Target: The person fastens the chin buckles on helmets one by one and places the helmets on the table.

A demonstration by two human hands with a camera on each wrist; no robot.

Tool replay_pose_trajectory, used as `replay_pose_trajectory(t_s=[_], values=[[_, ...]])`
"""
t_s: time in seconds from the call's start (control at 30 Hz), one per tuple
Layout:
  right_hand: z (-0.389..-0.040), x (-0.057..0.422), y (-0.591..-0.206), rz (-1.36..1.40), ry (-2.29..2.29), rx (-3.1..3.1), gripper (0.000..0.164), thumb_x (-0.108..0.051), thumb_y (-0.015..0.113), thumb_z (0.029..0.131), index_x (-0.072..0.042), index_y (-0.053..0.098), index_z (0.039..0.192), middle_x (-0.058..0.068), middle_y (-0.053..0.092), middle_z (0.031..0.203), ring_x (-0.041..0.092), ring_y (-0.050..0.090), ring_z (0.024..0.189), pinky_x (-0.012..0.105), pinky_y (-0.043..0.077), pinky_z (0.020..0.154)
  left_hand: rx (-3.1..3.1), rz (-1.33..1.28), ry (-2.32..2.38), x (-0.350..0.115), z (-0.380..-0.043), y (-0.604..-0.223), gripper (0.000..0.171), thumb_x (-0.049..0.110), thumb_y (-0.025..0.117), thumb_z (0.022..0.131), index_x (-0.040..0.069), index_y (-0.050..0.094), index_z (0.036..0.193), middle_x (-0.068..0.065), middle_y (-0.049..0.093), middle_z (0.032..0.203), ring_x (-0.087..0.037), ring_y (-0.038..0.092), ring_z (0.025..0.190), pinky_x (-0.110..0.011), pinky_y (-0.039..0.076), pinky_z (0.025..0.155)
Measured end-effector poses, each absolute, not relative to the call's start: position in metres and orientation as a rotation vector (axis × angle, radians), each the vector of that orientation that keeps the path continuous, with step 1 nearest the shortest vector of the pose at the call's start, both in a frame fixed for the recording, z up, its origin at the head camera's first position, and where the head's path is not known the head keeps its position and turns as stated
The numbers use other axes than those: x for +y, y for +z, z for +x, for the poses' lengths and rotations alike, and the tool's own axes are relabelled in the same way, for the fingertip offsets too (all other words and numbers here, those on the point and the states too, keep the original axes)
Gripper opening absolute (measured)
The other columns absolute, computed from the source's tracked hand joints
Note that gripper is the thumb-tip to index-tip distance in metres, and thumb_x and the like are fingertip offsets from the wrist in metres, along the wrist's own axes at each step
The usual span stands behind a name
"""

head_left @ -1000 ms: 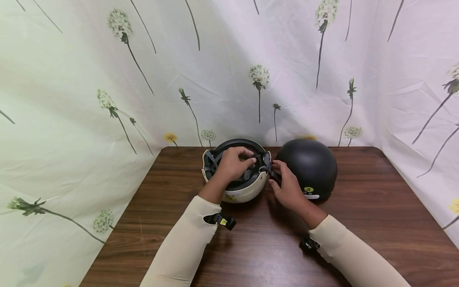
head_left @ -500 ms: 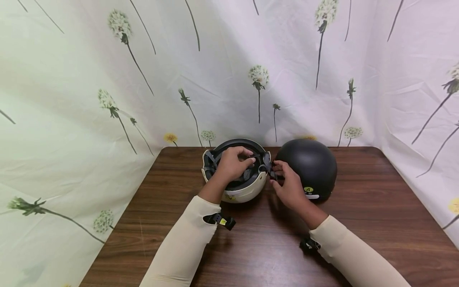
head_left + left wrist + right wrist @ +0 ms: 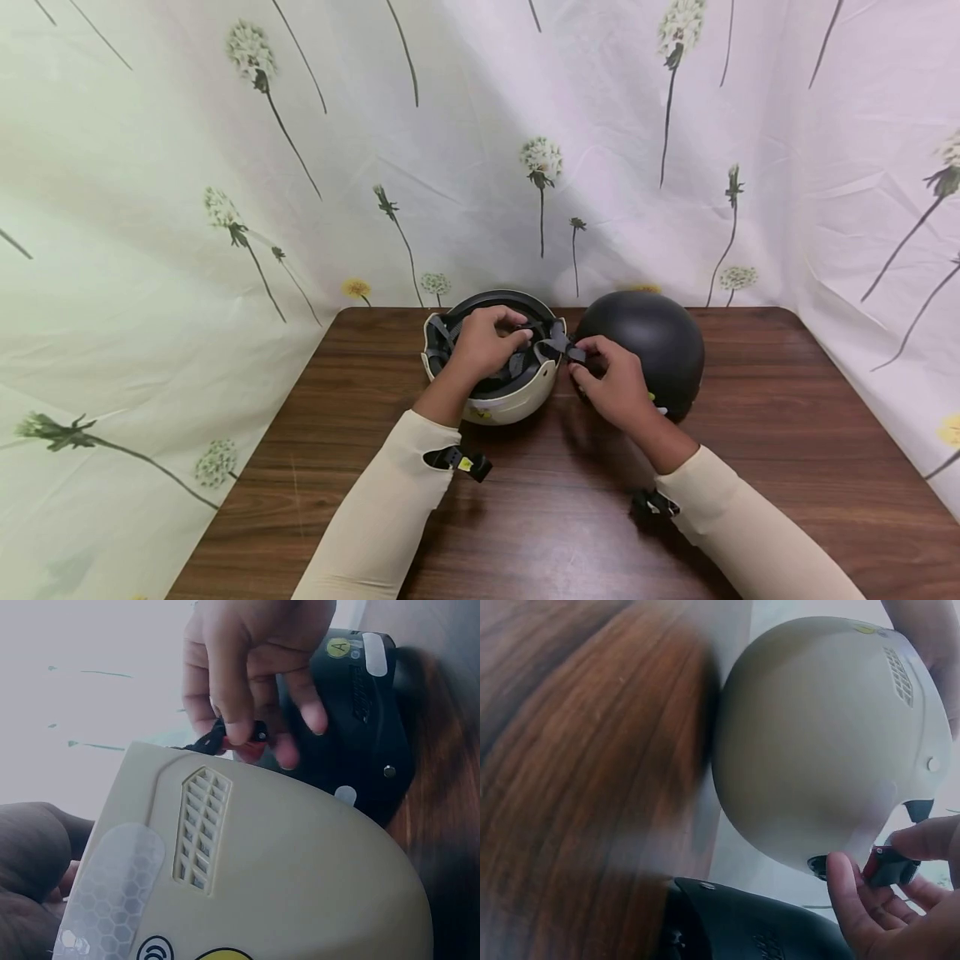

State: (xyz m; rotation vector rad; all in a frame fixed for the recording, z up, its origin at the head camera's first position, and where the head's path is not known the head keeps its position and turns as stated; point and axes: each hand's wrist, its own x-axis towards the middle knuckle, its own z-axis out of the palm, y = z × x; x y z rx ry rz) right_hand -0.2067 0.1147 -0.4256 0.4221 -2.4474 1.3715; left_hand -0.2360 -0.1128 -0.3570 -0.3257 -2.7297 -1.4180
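A cream helmet (image 3: 517, 407) lies upside down on the table, its black padded inside and grey straps facing up. Over its opening is my left hand (image 3: 482, 346), thumb and forefinger bent with a gap between them; its other fingers are hidden. My right hand (image 3: 618, 387), at the helmet's right rim, pinches the black chin-strap buckle (image 3: 891, 866) between thumb and fingers. A bit of red shows on this buckle in both wrist views. The grey strap (image 3: 556, 337) runs from the rim to the right fingertips.
A black helmet (image 3: 641, 333) sits dome up close to the right of the cream one, partly behind my right hand. Both are near the back edge of the brown wooden table (image 3: 517, 533). A flower-print curtain (image 3: 465, 208) hangs behind and at the sides.
My right hand has shifted slightly to the right with the buckle, drawing the strap further out over the rim, and now covers the black helmet's yellow label. My left hand has stayed put.
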Motion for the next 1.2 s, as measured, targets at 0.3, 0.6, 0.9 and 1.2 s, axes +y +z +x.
replay_pose_trajectory(t_s=[0.3,0.6,0.9,1.2], values=[[-0.207,0.116,-0.413,0.42,1.462,-2.377,0.032,-0.003,0.075,0.101,0.0,0.065,0.131,0.019,0.077,0.109,0.022,0.074,0.09,0.02,0.057,0.072,-2.689,-0.336,-1.431,-0.116,-0.236,-0.358,0.024,0.02,0.079,0.102,0.007,0.078,0.123,-0.012,0.082,0.118,-0.028,0.082,0.106,-0.047,0.063,0.095],[-0.21,0.118,-0.403,0.391,1.488,-2.263,0.028,-0.006,0.077,0.101,-0.001,0.074,0.128,0.017,0.071,0.12,0.015,0.069,0.098,0.01,0.054,0.078,-2.611,-0.363,-1.464,-0.117,-0.235,-0.361,0.024,0.018,0.08,0.101,0.006,0.078,0.122,-0.013,0.081,0.117,-0.029,0.082,0.104,-0.045,0.063,0.093],[-0.215,0.114,-0.398,0.411,1.643,-2.152,0.038,0.0,0.075,0.101,0.004,0.068,0.139,0.022,0.066,0.129,0.023,0.071,0.111,0.006,0.052,0.087,-2.601,-0.367,-1.463,-0.116,-0.234,-0.361,0.024,0.019,0.08,0.101,0.006,0.079,0.121,-0.013,0.082,0.119,-0.03,0.081,0.106,-0.046,0.063,0.091],[-0.22,0.106,-0.393,0.281,1.883,-1.966,0.038,0.005,0.079,0.096,0.01,0.065,0.13,0.018,0.072,0.12,-0.001,0.07,0.097,0.011,0.057,0.088,-2.52,-0.36,-1.584,-0.118,-0.23,-0.363,0.024,0.015,0.08,0.1,0.004,0.078,0.121,-0.015,0.082,0.115,-0.029,0.083,0.104,-0.042,0.062,0.091]])
